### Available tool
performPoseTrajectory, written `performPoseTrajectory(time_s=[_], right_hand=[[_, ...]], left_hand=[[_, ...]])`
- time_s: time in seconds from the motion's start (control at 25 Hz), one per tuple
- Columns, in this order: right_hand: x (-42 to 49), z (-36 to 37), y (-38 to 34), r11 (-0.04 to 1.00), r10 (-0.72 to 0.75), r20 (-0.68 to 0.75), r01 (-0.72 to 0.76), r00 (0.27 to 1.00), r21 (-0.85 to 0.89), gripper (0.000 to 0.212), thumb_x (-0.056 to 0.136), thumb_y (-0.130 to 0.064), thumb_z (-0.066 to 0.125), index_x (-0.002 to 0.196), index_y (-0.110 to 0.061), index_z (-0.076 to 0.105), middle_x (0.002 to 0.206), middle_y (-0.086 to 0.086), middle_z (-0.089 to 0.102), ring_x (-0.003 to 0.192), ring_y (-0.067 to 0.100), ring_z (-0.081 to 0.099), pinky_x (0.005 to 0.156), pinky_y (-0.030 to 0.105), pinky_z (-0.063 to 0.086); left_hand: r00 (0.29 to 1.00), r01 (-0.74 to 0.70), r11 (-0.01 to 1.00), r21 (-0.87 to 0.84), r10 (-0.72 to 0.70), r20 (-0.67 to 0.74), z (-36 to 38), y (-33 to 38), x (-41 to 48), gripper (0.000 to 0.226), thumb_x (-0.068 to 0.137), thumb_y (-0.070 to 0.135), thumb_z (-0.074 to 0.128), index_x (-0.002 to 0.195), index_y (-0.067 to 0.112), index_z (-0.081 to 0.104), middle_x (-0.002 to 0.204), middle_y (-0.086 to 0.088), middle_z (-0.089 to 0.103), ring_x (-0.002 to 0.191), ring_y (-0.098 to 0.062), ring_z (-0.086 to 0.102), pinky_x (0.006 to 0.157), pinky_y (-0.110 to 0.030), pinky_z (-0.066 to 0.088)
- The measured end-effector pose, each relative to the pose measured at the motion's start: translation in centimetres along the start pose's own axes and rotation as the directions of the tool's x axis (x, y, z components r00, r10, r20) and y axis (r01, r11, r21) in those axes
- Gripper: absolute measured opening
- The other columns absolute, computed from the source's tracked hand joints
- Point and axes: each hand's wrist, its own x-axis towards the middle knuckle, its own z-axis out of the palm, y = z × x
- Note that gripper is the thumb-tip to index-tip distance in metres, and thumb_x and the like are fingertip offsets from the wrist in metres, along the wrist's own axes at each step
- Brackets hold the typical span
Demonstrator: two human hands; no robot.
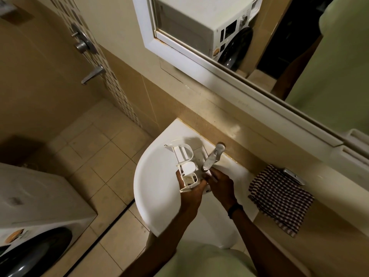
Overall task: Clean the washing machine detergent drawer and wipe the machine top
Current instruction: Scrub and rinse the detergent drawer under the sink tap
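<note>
Right of the washing machine point(40, 196), over the sink point(147, 176), a left hand point(191, 191) grips the detergent drawer point(182, 156) under the tap point(211, 158); the right hand point(220, 185) touches it, its grip unclear. Rinsing appears underway; wiping next calls for the checked cloth point(279, 198) on the counter point(329, 226).

Home bathroom, white sink point(151, 188), mirror point(249, 56), tiled floor point(103, 152), washing machine point(36, 216)

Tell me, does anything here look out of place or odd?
Only the detergent drawer: it is out of the washing machine, and the left hand grips it over the sink, by the tap. A checked cloth lies askew on the ledge, partly hanging over its edge. I see no spill or damage.
</note>
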Motion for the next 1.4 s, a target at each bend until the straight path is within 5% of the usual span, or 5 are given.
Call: performPoseTrajectory(time_s=[0.16, 0.36, 0.6, 0.8, 1.4], right_hand=[[2.7, -1.4, -0.9, 0.983, 0.011, 0.107, 0.009, 0.994, -0.186, 0.039, 0.076, -0.036, 0.085, 0.056, -0.025, 0.054, 0.057, -0.010, 0.054, 0.056, 0.008, 0.050, 0.056, 0.022, 0.034], [4.6, -0.9, -1.3, 0.971, 0.071, 0.122, -0.041, 0.990, -0.236, 0.020, 0.079, -0.023, 0.082, 0.072, -0.007, 0.072, 0.070, 0.003, 0.069, 0.069, 0.018, 0.062, 0.059, 0.021, 0.040], [3.0, -0.2, -1.4, 0.973, 0.071, 0.106, -0.046, 0.992, -0.225, 0.012, 0.084, -0.018, 0.077, 0.093, -0.010, 0.076, 0.094, 0.006, 0.075, 0.087, 0.020, 0.066, 0.074, 0.022, 0.044], [4.4, -0.9, -0.5, 0.976, 0.160, 0.188, -0.128, 0.969, -0.174, 0.007, 0.084, -0.013, 0.074, 0.087, -0.007, 0.076, 0.090, 0.009, 0.075, 0.092, 0.026, 0.069, 0.082, 0.033, 0.056], [2.9, 0.8, -0.4, 0.992, 0.112, 0.071, -0.116, 0.991, 0.055, 0.014, 0.081, -0.023, 0.078, 0.073, -0.016, 0.069, 0.071, -0.007, 0.070, 0.078, 0.014, 0.067, 0.074, 0.031, 0.053]], left_hand=[[0.999, 0.042, 0.999, 0.024, -0.042, -0.003, -0.6, -0.8, 0.9, 0.081, 0.062, 0.034, 0.086, 0.134, 0.014, 0.054, 0.117, -0.001, 0.070, 0.105, -0.019, 0.070, 0.073, -0.015, 0.056], [0.999, 0.047, 0.997, 0.068, -0.048, 0.010, -0.8, -0.7, 1.2, 0.101, 0.050, 0.048, 0.083, 0.139, 0.012, 0.053, 0.124, -0.007, 0.069, 0.106, -0.019, 0.070, 0.080, -0.024, 0.061], [0.996, -0.039, 0.994, 0.105, 0.030, 0.087, -1.1, -0.2, 1.0, 0.062, 0.081, -0.009, 0.076, 0.135, 0.006, 0.051, 0.112, -0.007, 0.070, 0.086, -0.004, 0.072, 0.067, -0.016, 0.055], [0.996, -0.058, 0.995, 0.082, 0.052, 0.070, -1.7, 0.0, 1.3, 0.077, 0.061, 0.024, 0.082, 0.133, 0.008, 0.057, 0.117, -0.006, 0.073, 0.103, -0.019, 0.071, 0.079, -0.020, 0.055], [0.983, -0.068, 0.987, 0.146, 0.042, 0.177, -5.5, 0.7, 2.3, 0.056, 0.061, 0.009, 0.077, 0.113, -0.007, 0.063, 0.091, 0.003, 0.074, 0.080, -0.003, 0.070, 0.071, -0.014, 0.053]])
